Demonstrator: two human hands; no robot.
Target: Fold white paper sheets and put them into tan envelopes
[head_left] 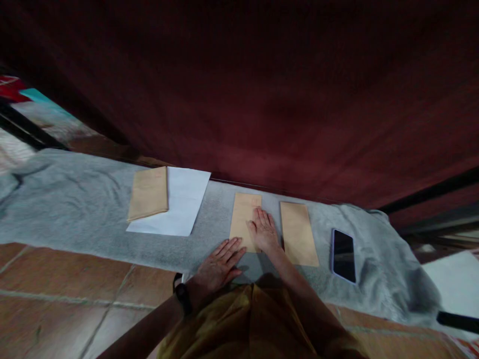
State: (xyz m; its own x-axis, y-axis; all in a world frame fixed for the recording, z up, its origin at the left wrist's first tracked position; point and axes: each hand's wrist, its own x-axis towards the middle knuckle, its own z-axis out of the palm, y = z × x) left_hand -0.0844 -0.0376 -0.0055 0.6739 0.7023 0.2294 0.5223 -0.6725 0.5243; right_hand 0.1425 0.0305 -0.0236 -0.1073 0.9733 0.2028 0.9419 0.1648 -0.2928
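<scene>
A brown paper envelope [241, 214] with a small red printed mark lies flat on the grey cloth in front of me. My right hand [264, 229] rests on its right side, fingers stretched out and pointing away from me. At its lower left corner, my left hand [220, 262] lies flat with the fingers extended, the fingertips touching or close to the edge. Just right of my right hand is a second brown envelope [299, 234], with no mark showing. Neither hand grips anything.
On the left, a stack of brown envelopes [148, 194] partly covers white paper [187, 199]. A phone [343, 255] lies at the right on the grey cloth [93, 209]. A dark red curtain [254, 99] hangs behind; tiled floor [67, 289] shows in front.
</scene>
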